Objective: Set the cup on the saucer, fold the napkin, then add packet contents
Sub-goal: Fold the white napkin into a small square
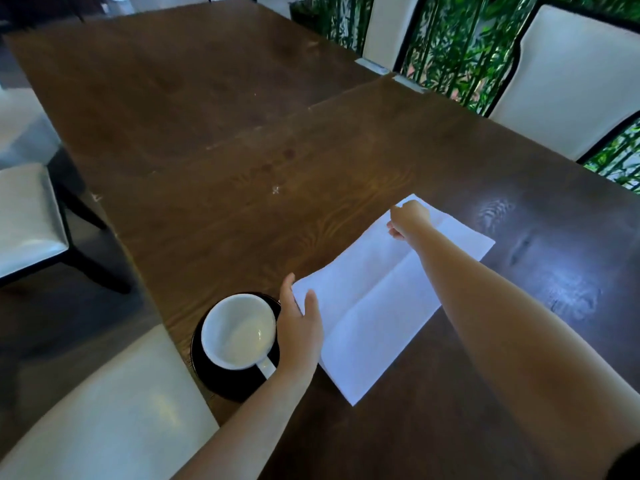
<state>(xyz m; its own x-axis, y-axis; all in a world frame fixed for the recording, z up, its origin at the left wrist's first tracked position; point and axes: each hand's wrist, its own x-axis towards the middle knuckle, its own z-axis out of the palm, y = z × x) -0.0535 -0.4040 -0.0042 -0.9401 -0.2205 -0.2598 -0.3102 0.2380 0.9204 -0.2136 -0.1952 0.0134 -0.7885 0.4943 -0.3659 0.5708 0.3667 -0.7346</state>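
Observation:
A white cup [239,332] stands empty on a black saucer [221,382] near the table's left edge, its handle pointing toward me. To its right a white napkin [377,306] lies spread flat with creases showing. My left hand [299,323] rests between cup and napkin, thumb and fingers pinching the napkin's near-left corner. My right hand [408,218] reaches across the napkin and grips its far corner with closed fingers. No packet is in view.
The dark wooden table [242,150] stretches far ahead. White-cushioned chairs stand at the right [568,74], the left [27,220] and just below me [114,410]. Green bamboo-like plants [457,46] line the far right.

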